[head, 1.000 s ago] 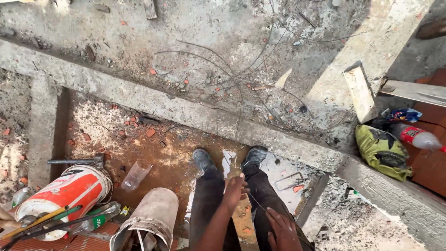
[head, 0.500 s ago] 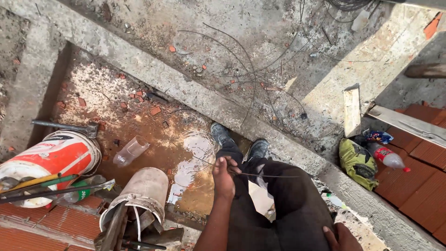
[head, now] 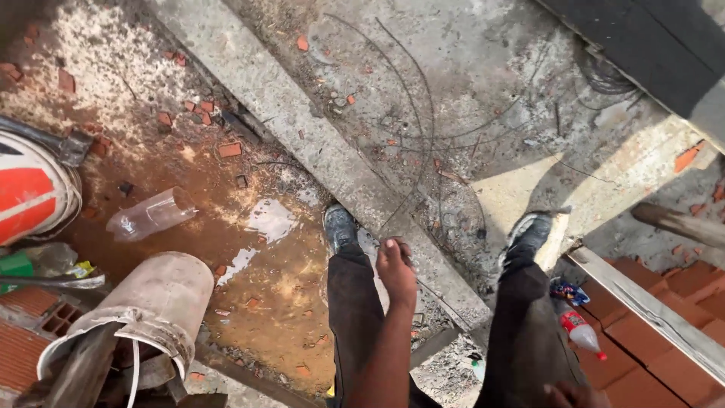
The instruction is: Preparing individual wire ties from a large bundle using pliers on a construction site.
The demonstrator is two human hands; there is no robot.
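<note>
Currently, by label:
Left hand point(head: 396, 273): extended downward between the legs, fingers pressed together, pinching thin wire point(head: 423, 136).
Wire: lies looped across concrete beam point(head: 317, 143) and slab, ahead of both shoes.
Right hand point(head: 570, 394): bottom edge, on right thigh; finger state cannot be told.
Bucket point(head: 151, 302): lower left, on its side.

hands 2 point(head: 396, 276) point(head: 570, 394) | shoes 2 point(head: 339, 227) point(head: 529, 233) | buckets 2 point(head: 155, 302) point(head: 34, 189) | clear cup 1 point(head: 147, 215)

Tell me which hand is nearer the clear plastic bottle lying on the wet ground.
Left. The left hand hangs between the legs, right of the clear plastic bottle. The right hand sits at the bottom edge, much farther right.
</note>
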